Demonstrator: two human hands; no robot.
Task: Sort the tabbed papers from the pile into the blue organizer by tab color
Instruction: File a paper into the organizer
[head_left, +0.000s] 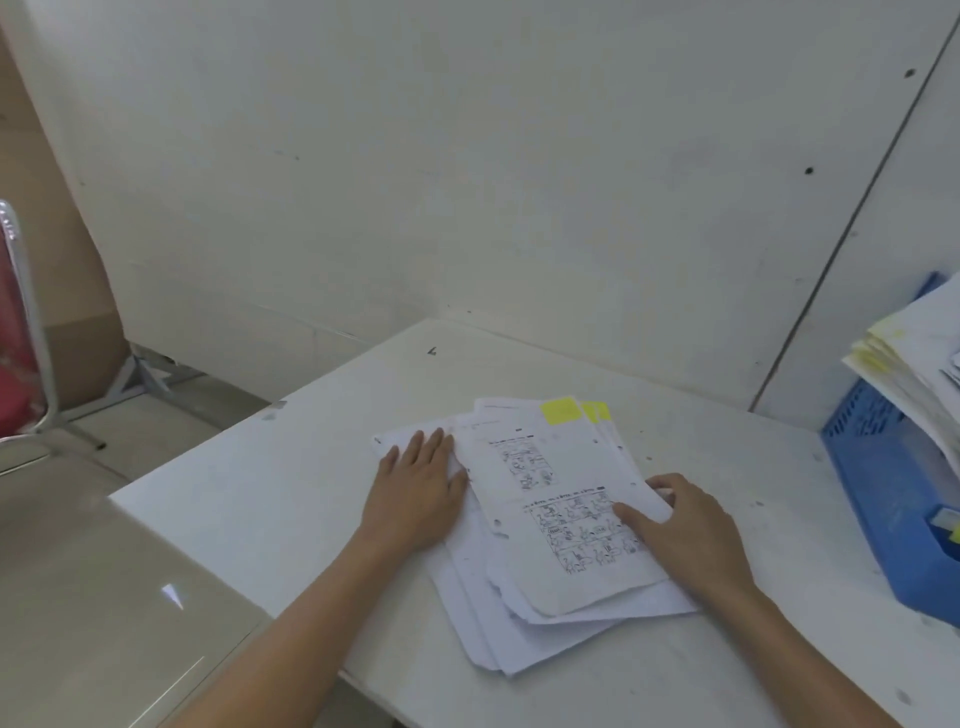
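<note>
Head view: the white tabletop (260, 519) carried your blue organizer (883, 467) at 3 o'clock and the pile (519, 639) at centre. Your left grip (421, 483) lay flat on the pile's 9 o'clock side; your right grip (691, 530) pinched the top sheet (561, 467), its yellow tab (560, 411) at 12 o'clock.

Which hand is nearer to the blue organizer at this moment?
Right. The right hand grips the right edge of the top sheet, on the side of the paper pile facing the blue organizer. The left hand rests flat on the pile's left part, farther away.
</note>
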